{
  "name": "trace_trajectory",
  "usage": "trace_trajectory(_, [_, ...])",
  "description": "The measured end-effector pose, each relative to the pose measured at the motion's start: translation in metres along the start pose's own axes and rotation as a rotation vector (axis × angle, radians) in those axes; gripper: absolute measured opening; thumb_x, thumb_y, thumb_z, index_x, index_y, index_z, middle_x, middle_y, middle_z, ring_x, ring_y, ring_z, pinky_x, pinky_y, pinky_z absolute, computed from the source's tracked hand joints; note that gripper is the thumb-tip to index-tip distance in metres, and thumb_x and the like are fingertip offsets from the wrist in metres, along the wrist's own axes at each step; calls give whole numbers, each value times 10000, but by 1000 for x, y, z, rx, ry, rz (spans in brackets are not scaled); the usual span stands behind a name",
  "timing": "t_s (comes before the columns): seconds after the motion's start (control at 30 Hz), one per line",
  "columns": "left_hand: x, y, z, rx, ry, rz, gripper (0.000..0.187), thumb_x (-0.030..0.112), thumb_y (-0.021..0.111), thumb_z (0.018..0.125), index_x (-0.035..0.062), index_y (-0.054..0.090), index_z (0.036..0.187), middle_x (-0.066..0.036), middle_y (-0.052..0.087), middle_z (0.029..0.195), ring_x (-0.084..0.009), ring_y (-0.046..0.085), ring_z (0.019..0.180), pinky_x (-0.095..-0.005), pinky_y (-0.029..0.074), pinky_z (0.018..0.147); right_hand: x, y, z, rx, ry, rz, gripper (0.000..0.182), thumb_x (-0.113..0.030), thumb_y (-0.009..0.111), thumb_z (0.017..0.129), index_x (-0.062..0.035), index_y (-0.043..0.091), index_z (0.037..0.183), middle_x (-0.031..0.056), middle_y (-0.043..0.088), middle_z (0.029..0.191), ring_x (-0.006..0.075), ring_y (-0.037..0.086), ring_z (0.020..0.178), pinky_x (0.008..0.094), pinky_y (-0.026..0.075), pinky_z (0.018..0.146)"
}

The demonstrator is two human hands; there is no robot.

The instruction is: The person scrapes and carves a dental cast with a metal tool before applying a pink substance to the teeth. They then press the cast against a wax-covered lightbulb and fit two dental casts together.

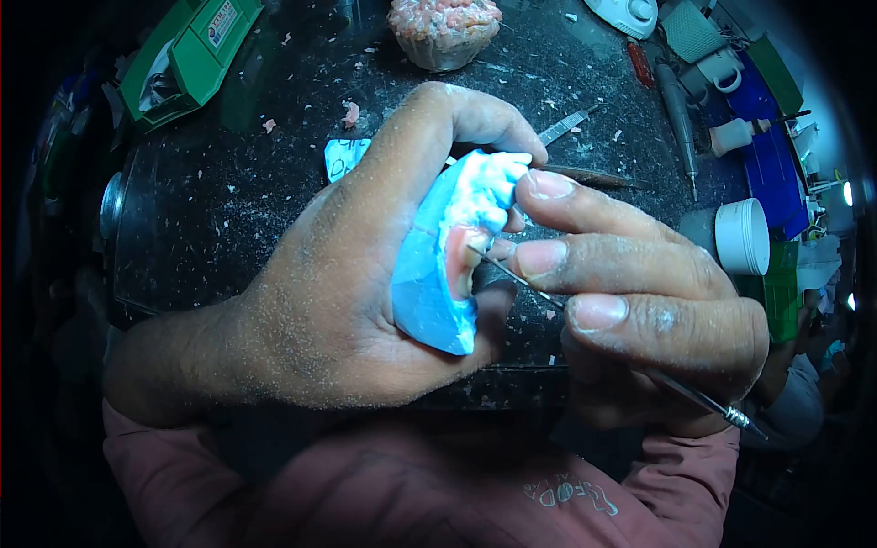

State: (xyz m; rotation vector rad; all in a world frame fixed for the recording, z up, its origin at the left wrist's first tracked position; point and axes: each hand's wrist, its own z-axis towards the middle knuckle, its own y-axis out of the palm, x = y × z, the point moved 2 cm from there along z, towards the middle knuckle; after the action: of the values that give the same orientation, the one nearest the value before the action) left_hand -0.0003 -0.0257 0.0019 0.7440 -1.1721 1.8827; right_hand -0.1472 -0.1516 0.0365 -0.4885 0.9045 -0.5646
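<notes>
My left hand (pixel 311 283) is closed around a blue and white dental model (pixel 420 297), held tilted above the bench. White plaster teeth line its upper part, and a pink patch (pixel 458 248) with a tooth-coloured piece sits lower on its side. Between the fingers of my right hand (pixel 658 274) is a thin metal dental carver (pixel 699 395). Its fine tip meets the model at the pink patch, while the ringed handle end sticks out below the palm. My right index fingertip lies against the plaster teeth. Pale dust covers both hands.
A bowl-shaped lump with pink scraps (pixel 445 36) stands at the back. Left of it is a green bin (pixel 196 64). Metal blades (pixel 571 125) lie behind my right hand. A handpiece (pixel 678 119), a red-handled tool (pixel 639 62) and a white jar (pixel 742 237) are on the right.
</notes>
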Motion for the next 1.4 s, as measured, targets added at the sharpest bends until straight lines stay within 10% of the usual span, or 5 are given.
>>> trace_trajectory(1.0, [-2, 1, 0, -19, 32, -36, 741, 271, 795, 790, -36, 375, 1316, -129, 457, 1231, -173, 514, 1135, -312, 447, 953, 13, -18, -10, -136, 34, 78, 312, -81, 680, 894, -63, 503, 1151, 187, 637, 1171, 446, 541, 1241, 635, 349, 1088])
trace_trajectory(1.07, [-1, 0, 0, -26, 30, -40, 737, 261, 793, 788, -34, 374, 1318, -128, 457, 1231, -173, 514, 1136, -308, 444, 955, 37, -20, -20, -183, -242, 65, 287, -80, 671, 904, -69, 505, 1138, 179, 645, 1149, 444, 547, 1236, 637, 348, 1086])
trace_trajectory(1.3, [-2, -1, -1, -12, -19, -69, 698, 191, 778, 780, -25, 378, 1308, -120, 463, 1215, -166, 507, 1143, -304, 423, 975, 10, -23, -6, -216, -20, 82, 250, -144, 623, 942, -83, 505, 1153, 168, 656, 1163, 422, 579, 1207, 648, 308, 1104])
trace_trajectory(1.4, [-3, 4, -3, 27, -84, -192, 693, 140, 775, 759, -17, 374, 1302, -110, 464, 1212, -165, 506, 1144, -310, 422, 983, 18, -18, -17, 42, 9, -90, 265, -272, 561, 984, -121, 466, 1180, 161, 691, 1081, 361, 652, 1118, 634, 299, 1117])
